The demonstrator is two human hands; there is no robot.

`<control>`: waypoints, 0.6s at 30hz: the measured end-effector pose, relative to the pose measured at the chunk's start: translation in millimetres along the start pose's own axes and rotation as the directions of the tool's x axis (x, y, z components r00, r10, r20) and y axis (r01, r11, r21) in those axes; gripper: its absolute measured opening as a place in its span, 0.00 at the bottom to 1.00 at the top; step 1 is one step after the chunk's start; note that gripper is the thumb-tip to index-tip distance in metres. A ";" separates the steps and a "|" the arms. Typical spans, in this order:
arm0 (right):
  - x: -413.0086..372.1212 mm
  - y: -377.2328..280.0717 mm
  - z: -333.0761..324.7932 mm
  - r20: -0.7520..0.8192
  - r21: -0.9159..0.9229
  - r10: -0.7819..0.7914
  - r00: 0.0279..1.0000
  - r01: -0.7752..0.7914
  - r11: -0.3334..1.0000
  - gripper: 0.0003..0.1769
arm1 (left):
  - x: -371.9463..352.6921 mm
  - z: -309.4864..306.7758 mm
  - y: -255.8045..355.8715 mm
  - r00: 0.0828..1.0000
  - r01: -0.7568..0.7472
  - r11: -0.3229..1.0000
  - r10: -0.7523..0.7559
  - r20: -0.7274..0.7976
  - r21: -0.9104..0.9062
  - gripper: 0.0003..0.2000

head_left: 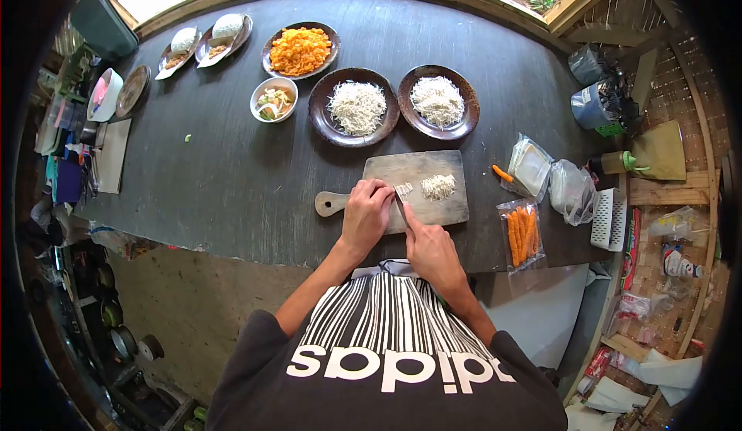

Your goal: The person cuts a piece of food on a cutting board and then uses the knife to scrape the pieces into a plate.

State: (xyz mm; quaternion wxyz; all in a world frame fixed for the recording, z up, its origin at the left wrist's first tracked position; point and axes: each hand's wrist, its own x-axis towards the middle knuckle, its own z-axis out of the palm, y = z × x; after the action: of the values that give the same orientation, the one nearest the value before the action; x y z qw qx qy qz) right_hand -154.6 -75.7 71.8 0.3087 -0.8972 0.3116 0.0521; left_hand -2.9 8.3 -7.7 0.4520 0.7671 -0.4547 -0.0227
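Surface (224, 176), dark, worn. Cutting board (380, 166), wooden, one, near its front edge, handle to the left.
Knife (401, 208), one, gripped in the right hand (430, 252), blade over the board.
Left hand (368, 213), fingers bunched on the board beside the blade; cannot tell what they grasp.
Pale cut strips (404, 189), few, at the blade; heap of pale shreds (439, 187), to their right.
Beyond the board: two brown plates (316, 114) of white shreds.
Right of it: bagged orange sticks (523, 235); one loose orange stick (502, 174).
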 end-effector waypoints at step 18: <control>0.5 1.6 -0.2 0.020 0.014 0.013 1.000 -0.014 1.000 0.31 | 0.0 -1.5 -0.8 1.000 0.012 1.000 -0.012 0.023 -0.003 0.06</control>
State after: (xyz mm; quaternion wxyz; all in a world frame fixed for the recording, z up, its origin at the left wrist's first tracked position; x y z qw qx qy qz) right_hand -155.1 -77.1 70.9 0.3177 -0.8923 0.3150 0.0607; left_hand -1.7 9.4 -7.4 0.4477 0.7688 -0.4553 -0.0349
